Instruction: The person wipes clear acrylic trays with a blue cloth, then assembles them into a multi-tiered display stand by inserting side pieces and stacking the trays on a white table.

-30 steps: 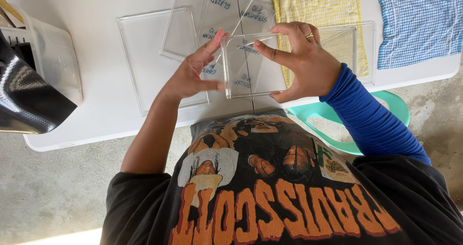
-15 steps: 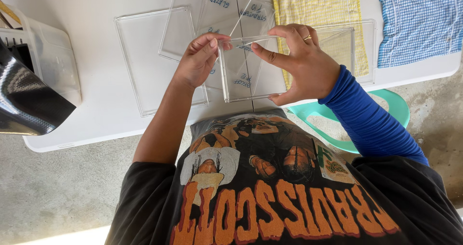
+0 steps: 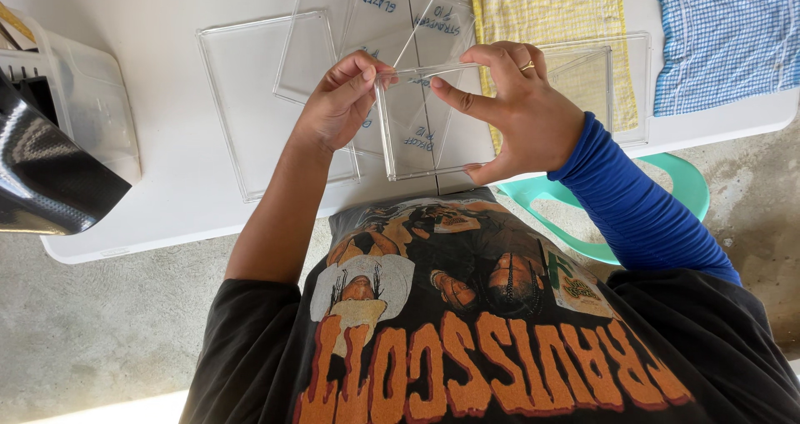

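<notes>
Filling most of the upper half of the frame, a white table [image 3: 167,207] carries everything else. On its left edge, at the upper left of the frame, stands a pale plastic bin [image 3: 87,99], and a shiny black sheet [image 3: 46,178] hangs out of it over the table edge. At the upper right lie two cloths side by side: a yellow checked cloth [image 3: 550,15] and, right of it, a blue checked cloth [image 3: 721,36] that reaches the table corner. A green plastic chair [image 3: 667,190] shows below the table edge at the right, partly hidden behind the blue sleeve [image 3: 637,215].

Several clear square plates lie flat on the table. One large clear plate [image 3: 250,90] is at the upper centre-left, another clear plate [image 3: 350,7] overlaps it at the top, and a third clear plate [image 3: 625,82] lies partly over the yellow cloth.

In the centre of the frame, the person holds a clear square piece [image 3: 421,128] lifted above the table, just in front of the chest. The left hand [image 3: 337,103] pinches its upper left corner with fingertips and thumb. The right hand [image 3: 521,107], with a ring [image 3: 527,67] on one finger, grips its right side, the fingers over the top edge and the thumb pressing on the face.
</notes>
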